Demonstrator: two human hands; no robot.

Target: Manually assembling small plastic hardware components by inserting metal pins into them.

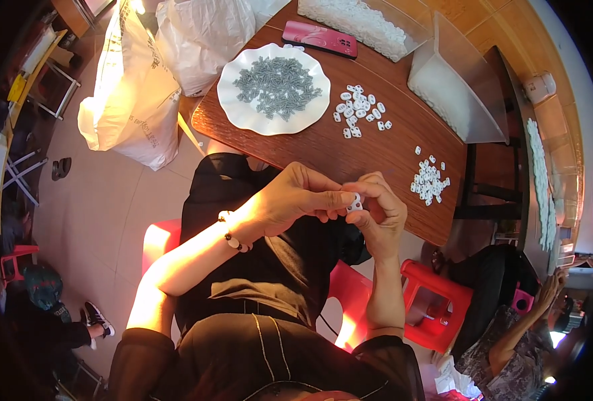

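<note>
Over my lap, just off the table's near edge, both hands meet at a small white plastic piece with dark holes [354, 202]. My right hand [382, 210] pinches it between thumb and fingers. My left hand [306, 194] is closed, its thumb and index tip pressed against the piece's left side; whether it holds a further small part is hidden. On the table beyond, a white wavy-rimmed plate [227, 100] carries a heap of small grey screw-like pieces [276, 85]. Right of it lie a loose pile of white pieces [358, 109] and another pile of similar white pieces [430, 182].
A pink phone [320, 39] lies at the far side of the brown table [296, 148]. Behind stand clear bins of white parts [357, 23] [453, 93]. White sacks [136, 100] stand at left. Red stools [437, 304] and a seated person [504, 334] are at right.
</note>
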